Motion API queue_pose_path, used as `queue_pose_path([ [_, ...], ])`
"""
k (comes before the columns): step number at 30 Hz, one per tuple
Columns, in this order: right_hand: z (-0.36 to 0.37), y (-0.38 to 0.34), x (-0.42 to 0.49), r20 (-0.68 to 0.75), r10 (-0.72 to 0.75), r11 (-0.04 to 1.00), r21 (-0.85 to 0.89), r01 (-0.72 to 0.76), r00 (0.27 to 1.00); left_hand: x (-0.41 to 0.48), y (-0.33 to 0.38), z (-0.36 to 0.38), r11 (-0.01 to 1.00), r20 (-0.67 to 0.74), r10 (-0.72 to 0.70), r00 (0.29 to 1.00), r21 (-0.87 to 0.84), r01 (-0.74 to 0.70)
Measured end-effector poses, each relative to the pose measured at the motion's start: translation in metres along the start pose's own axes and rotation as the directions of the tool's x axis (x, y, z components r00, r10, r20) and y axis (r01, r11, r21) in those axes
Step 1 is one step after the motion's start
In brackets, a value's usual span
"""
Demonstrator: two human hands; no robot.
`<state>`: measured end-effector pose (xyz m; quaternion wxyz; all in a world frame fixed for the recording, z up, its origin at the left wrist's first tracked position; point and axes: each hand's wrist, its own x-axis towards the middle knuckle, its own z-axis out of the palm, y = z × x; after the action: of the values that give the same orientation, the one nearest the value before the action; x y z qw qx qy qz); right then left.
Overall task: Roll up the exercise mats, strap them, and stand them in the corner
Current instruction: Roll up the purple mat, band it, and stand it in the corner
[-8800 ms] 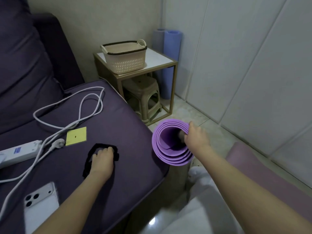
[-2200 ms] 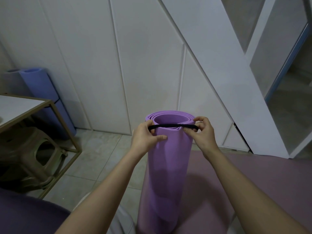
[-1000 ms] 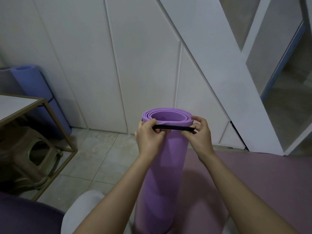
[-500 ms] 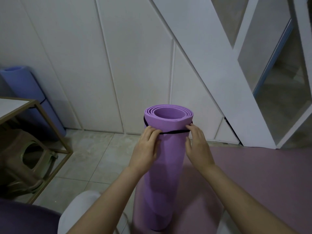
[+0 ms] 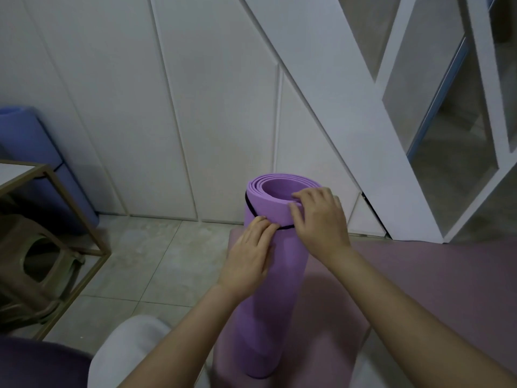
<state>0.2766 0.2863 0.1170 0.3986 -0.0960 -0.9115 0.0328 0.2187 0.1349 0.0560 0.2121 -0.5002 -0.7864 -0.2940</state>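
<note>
Strapping step. Left hand (image 5: 247, 259), fingers straight, is pressing the black strap (image 5: 286, 227) against the purple mat (image 5: 275, 281); right hand (image 5: 321, 222) is gripping its rim. Next, likely: working strap lower.

Head-worn view, forward and down

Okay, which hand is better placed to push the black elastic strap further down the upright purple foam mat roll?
Left. The left hand has fingertips on the thin black strap, while the right hand curls over the top rim of the rolled purple foam mat, steadying it.
</note>
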Motion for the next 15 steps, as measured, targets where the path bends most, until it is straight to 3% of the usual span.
queue_pose_path([
  [1,-0.002,-0.006,0.009,0.136,0.019,0.999,0.023,-0.022,0.991,0.0,0.002,-0.001,0.999,0.019,0.039,0.999,-0.016,-0.039],
  [3,-0.007,-0.015,0.026,0.429,0.075,0.997,-0.024,-0.072,0.9,-0.001,0.007,-0.004,0.993,0.071,0.088,0.994,-0.088,-0.082],
  [5,-0.008,-0.017,0.039,0.578,0.097,0.995,-0.079,-0.063,0.81,0.001,0.007,-0.01,0.974,0.115,0.061,0.992,-0.226,-0.034],
  [7,-0.013,-0.017,0.046,0.624,0.09,0.995,-0.028,-0.093,0.777,0.003,0.004,-0.02,0.897,0.108,-0.044,0.993,-0.433,0.087],
  [10,-0.012,-0.018,0.041,0.592,0.018,0.999,0.025,-0.04,0.806,0.01,0.011,-0.033,0.748,-0.018,-0.307,0.951,-0.623,0.23],
  [11,-0.011,-0.02,0.038,0.57,0.001,0.999,0.029,-0.021,0.822,0.013,0.015,-0.034,0.696,-0.064,-0.421,0.905,-0.663,0.277],
  [13,-0.01,-0.021,0.034,0.534,-0.036,0.999,0.037,0.019,0.845,0.024,0.018,-0.032,0.553,-0.101,-0.676,0.73,-0.724,0.412],
  [15,-0.01,-0.021,0.031,0.518,-0.062,0.998,0.052,0.041,0.853,0.037,0.011,-0.032,0.29,0.045,-0.853,0.519,-0.787,0.545],
])
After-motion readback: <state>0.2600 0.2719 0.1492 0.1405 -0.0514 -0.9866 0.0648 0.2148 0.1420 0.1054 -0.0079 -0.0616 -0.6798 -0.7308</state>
